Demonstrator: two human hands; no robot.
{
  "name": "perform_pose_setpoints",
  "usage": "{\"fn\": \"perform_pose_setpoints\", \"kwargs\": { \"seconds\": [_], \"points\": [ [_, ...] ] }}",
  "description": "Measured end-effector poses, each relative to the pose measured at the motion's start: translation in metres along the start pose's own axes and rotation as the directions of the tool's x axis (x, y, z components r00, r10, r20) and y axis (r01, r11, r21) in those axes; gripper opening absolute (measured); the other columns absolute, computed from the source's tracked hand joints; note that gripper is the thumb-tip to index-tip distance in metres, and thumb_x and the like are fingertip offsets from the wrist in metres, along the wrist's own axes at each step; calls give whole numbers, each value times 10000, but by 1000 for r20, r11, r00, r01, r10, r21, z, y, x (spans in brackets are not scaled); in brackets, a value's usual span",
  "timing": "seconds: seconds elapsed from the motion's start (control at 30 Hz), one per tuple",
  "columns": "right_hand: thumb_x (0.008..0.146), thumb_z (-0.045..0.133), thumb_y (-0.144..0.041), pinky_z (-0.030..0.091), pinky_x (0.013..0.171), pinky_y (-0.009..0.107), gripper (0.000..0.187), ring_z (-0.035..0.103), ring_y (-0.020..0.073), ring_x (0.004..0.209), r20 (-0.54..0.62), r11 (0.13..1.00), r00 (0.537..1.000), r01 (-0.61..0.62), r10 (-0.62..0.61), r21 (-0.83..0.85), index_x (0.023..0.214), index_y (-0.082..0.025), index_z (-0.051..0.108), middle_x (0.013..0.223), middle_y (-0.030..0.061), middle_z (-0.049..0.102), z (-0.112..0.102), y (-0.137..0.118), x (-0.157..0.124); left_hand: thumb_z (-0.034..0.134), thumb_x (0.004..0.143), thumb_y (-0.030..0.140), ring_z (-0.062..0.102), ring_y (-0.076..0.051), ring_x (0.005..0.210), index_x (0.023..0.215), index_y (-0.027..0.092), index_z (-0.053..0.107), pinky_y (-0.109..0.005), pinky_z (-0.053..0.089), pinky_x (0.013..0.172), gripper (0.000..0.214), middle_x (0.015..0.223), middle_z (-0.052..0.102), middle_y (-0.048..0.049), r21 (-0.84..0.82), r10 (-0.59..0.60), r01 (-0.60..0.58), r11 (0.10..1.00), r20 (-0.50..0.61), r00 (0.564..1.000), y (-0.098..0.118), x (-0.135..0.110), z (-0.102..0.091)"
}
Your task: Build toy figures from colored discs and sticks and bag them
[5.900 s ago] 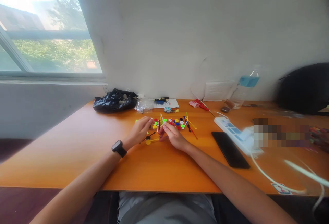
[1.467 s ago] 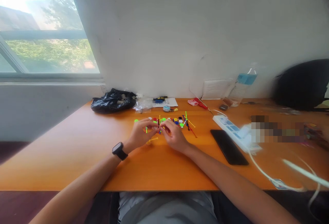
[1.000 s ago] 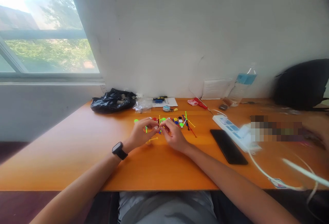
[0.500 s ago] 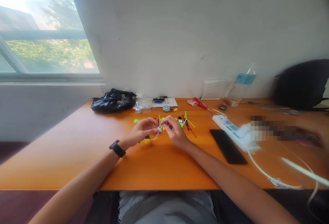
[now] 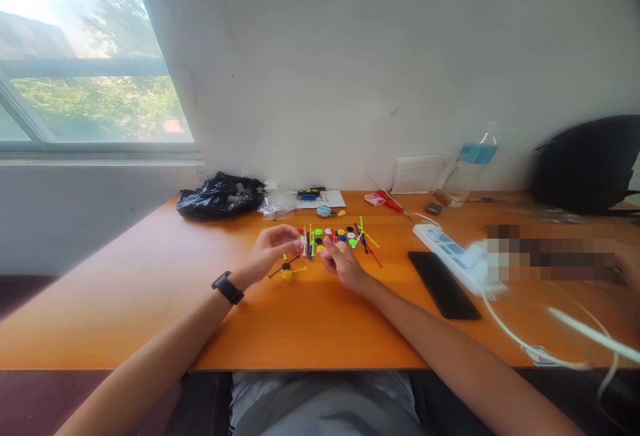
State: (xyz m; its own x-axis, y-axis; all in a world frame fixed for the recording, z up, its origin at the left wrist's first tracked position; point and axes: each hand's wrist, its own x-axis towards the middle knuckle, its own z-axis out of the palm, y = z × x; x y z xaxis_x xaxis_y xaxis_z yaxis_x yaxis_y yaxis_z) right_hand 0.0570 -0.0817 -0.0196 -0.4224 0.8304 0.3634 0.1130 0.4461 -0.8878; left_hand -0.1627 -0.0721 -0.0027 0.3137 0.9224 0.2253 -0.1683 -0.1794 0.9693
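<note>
My left hand (image 5: 274,253) is closed in a pinch, with a small white plastic piece (image 5: 303,244) at its fingertips. Just right of it, my right hand (image 5: 346,267) has its fingers curled in and thumb pressed against them; whatever may be between them is too small to make out. Coloured discs (image 5: 341,232) and thin plastic sticks (image 5: 313,243) lie around and behind both hands. A yellow disc (image 5: 287,275) and a black disc (image 5: 285,267) joined with sticks rest below my left fingers. More sticks (image 5: 369,244) lie right of my right hand.
A black phone (image 5: 444,285) and a white power strip (image 5: 450,256) with cables lie to the right. Along the wall are a black plastic bag (image 5: 220,197), a round tin (image 5: 324,211), a red-handled tool (image 5: 390,201) and a clear bottle (image 5: 465,169).
My hands have moved apart; the fingertips no longer meet at the white piece, which stays with the left. My right fingers have curled in more.
</note>
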Motion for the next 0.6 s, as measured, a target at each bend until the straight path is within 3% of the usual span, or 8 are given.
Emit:
{"fn": "perform_pose_setpoints", "kwargs": {
  "seconds": [0.1, 0.2, 0.3, 0.43, 0.6],
  "points": [
    [1001, 331, -783, 259, 537, 326, 758, 269, 122, 477, -53, 998, 998, -21, 24, 59, 476, -237, 322, 462, -31, 281, 2, 2, 3, 888, 788, 336, 692, -145, 802, 978, 151, 691, -270, 568, 765, 331, 921, 712, -35, 7, 4, -4, 1000, -9, 1000, -1, 1, 0],
    [1017, 418, -709, 310, 578, 317, 703, 389, 135, 540, -119, 999, 992, 40, -39, 5, 517, -216, 448, 530, -5, 440, 3, 2, 5, 885, 789, 339, 694, -147, 805, 968, 153, 690, -278, 575, 772, 324, 935, 713, -37, 14, 5, -5, 1000, -9, 1000, -1, 1, 0],
    [1004, 553, -593, 334, 596, 296, 517, 455, 138, 603, -138, 995, 987, 71, -80, -71, 669, -201, 590, 648, -4, 558, 1, 4, 6, 882, 791, 343, 707, -161, 830, 974, 155, 687, -291, 582, 783, 326, 983, 729, -54, 25, -4, 4, 1000, -10, 1000, -1, 0, 0],
    [992, 613, -462, 319, 571, 276, 339, 458, 126, 589, -169, 994, 983, 63, -77, -87, 775, -201, 631, 678, -18, 590, 0, 7, 5, 879, 794, 337, 704, -154, 820, 981, 159, 688, -275, 575, 768, 322, 967, 723, -44, 39, -3, 4, 999, -12, 1000, -1, -1, 2],
    [988, 621, -400, 320, 567, 273, 283, 470, 124, 583, -191, 993, 977, 76, -93, -93, 787, -201, 632, 675, -20, 598, 1, 8, 4, 881, 784, 330, 685, -138, 782, 966, 159, 686, -267, 566, 749, 317, 925, 709, -25, 49, 0, 1, 999, -21, 1000, 1, -2, 4]
  ]
}}
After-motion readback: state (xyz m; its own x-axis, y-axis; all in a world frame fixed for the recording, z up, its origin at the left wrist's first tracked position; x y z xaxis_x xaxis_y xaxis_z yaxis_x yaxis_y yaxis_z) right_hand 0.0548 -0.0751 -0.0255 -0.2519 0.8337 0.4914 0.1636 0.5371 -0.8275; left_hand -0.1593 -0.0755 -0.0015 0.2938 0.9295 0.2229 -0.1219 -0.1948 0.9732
